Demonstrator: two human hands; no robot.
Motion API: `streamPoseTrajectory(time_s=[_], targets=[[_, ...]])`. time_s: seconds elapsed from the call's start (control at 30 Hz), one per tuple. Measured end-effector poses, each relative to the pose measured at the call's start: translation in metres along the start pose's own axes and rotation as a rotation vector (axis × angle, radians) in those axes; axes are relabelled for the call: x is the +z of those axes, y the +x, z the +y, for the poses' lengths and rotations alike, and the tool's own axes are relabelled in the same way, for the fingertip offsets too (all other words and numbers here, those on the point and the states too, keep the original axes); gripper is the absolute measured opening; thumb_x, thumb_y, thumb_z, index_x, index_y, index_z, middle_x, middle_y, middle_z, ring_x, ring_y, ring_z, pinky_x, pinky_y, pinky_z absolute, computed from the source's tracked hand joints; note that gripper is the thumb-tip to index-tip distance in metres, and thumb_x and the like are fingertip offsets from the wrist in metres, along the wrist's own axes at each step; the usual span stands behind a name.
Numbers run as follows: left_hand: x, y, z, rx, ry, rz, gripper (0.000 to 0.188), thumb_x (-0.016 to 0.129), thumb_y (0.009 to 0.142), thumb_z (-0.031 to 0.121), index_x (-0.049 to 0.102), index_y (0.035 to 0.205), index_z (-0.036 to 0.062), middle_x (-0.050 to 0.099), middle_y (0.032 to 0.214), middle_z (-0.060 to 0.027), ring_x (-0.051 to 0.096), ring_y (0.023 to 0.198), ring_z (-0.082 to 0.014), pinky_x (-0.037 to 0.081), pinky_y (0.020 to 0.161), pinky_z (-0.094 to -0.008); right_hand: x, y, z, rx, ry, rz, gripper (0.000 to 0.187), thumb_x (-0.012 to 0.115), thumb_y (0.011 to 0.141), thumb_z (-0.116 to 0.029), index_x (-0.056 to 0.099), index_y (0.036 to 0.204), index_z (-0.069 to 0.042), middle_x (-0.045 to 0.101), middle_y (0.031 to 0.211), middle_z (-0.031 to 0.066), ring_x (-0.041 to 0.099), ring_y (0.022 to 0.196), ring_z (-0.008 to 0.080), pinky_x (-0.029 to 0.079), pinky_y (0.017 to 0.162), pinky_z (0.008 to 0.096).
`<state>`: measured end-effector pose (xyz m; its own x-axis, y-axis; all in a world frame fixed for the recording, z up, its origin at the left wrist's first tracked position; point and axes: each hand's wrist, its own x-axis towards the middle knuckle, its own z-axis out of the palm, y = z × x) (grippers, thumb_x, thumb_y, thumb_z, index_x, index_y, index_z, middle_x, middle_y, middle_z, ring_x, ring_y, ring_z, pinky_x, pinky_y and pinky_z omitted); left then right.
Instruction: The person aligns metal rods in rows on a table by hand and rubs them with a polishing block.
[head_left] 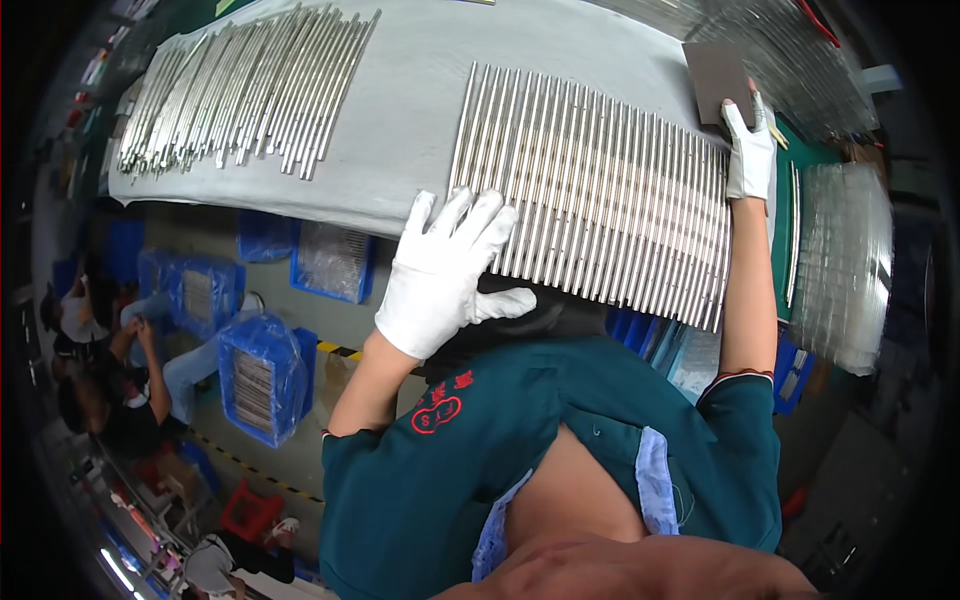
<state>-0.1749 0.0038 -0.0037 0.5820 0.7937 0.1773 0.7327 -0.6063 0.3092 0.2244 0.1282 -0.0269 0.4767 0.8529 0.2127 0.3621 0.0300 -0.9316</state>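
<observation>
A row of slim metal rods (600, 190) lies side by side on the grey cloth-covered table (400, 120) in front of me. My left hand (445, 265), in a white glove, rests with spread fingers at the near left end of this row. Its fingertips touch the leftmost rods, and the thumb points right along their near ends. My right hand (750, 150), gloved with some fingertips bare, is beyond the row's far right corner. It grips a dark grey-brown rectangular sheet (716, 82) by its near right corner, thumb on top; the fingers underneath are partly hidden.
A looser pile of metal rods (250, 90) covers the table's left end. Stacked clear plastic trays (845, 265) stand at the right, with more at the back right. Blue crates (262, 380) wrapped in plastic sit on the floor at left, near a seated person (130, 370).
</observation>
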Motion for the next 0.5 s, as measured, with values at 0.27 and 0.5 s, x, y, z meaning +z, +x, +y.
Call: streamPoseTrajectory(time_s=[0.27,0.5], targets=[[-0.004,-0.006,-0.006,-0.04,0.128,0.02,0.09,0.064,0.078,0.072,0.054,0.14,0.0079,0.056,0.14,-0.0216,0.053,0.127,-0.0436,0.035,0.109,-0.0601,-0.003,0.001,0.006,-0.054,0.001,-0.026,0.062,0.076,0.09,-0.025,0.054,0.147,-0.01,0.062,0.134,0.0113,0.058,0.119,0.016,0.044,0.104,0.0277],[-0.008,-0.007,-0.01,-0.135,0.282,0.034,0.093,0.063,0.08,0.071,0.05,0.145,0.0069,0.052,0.143,-0.0262,0.05,0.13,-0.046,0.033,0.11,-0.0623,-0.005,0.002,0.009,-0.061,-0.044,-0.047,0.064,0.079,0.087,-0.029,0.057,0.146,-0.016,0.064,0.134,0.0135,0.06,0.119,0.017,0.046,0.101,0.0282]])
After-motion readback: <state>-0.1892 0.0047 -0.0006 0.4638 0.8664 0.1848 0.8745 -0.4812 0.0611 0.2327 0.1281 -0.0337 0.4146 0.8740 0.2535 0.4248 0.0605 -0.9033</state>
